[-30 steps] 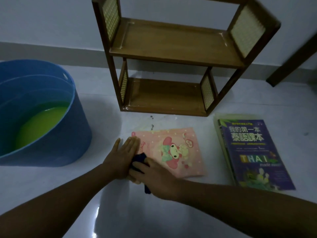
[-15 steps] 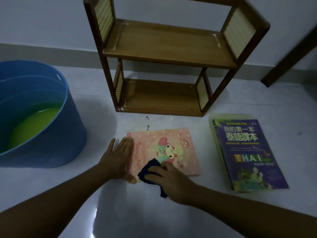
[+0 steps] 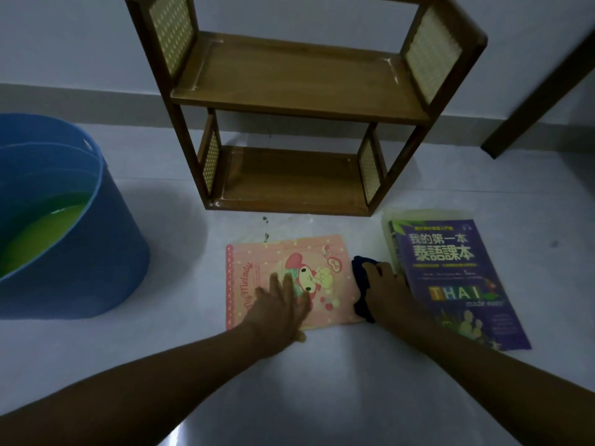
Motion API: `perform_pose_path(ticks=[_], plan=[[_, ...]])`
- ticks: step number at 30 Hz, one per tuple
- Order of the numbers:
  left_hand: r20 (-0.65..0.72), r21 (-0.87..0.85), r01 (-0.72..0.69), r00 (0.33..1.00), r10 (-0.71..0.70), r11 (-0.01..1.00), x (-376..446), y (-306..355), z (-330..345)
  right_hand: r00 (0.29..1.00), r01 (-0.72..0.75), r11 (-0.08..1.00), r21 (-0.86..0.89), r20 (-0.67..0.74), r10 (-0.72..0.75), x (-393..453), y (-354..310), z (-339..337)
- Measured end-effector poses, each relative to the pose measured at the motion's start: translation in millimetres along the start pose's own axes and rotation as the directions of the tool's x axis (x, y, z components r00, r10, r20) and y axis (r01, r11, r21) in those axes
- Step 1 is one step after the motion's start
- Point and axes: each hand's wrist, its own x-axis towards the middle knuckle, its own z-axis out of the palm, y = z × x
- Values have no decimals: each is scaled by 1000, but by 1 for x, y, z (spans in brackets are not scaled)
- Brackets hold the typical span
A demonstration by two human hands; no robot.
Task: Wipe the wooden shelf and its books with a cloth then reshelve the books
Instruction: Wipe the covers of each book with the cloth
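Two books lie on the pale glossy floor before the empty wooden shelf at the wall; blue tub of green liquid far left. Left hand presses flat, open, on the pink book. Right hand grips a dark cloth at that book's right edge, beside the purple book.
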Motion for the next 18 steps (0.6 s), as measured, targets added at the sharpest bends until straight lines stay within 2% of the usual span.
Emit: perform_pose_path(ticks=[2,5,8,10,12,13,14,15,17,18], plan=[[-11,7,22,1000,-22,1000,2,0,2,998,41,998,44,-39,-39,2,8,-1],[-6,-56,6,1000,-7,998,-2,-13,-12,995,61,968,244,-93,-39,-1,13,-5],[-146,-28,-47,988,42,999,-13,-34,-48,992,47,961,272,-126,-13,4,19,-10],[-236,-170,27,969,-67,985,-22,-49,-84,1000,16,940,342,-28,-7,8,21,-16],[-322,-423,10,933,-160,906,-32,-62,-119,993,31,936,350,92,-67,7,16,-31],[-342,-571,-46,921,-186,820,-37,-69,-136,990,49,914,402,100,-97,5,10,-41],[-330,-714,-102,921,-205,693,-41,-75,-146,989,63,857,511,84,-123,1,1,-52],[-281,-843,-132,935,-217,522,-43,-80,-151,986,71,749,658,69,-153,-3,-9,-64],[-117,-990,-101,976,-183,95,-46,-85,-145,988,66,404,912,-3,-155,-8,-26,-82],[-50,-996,-62,984,-171,-62,-47,-87,-136,994,50,264,963,-22,-106,-6,-32,-86]])
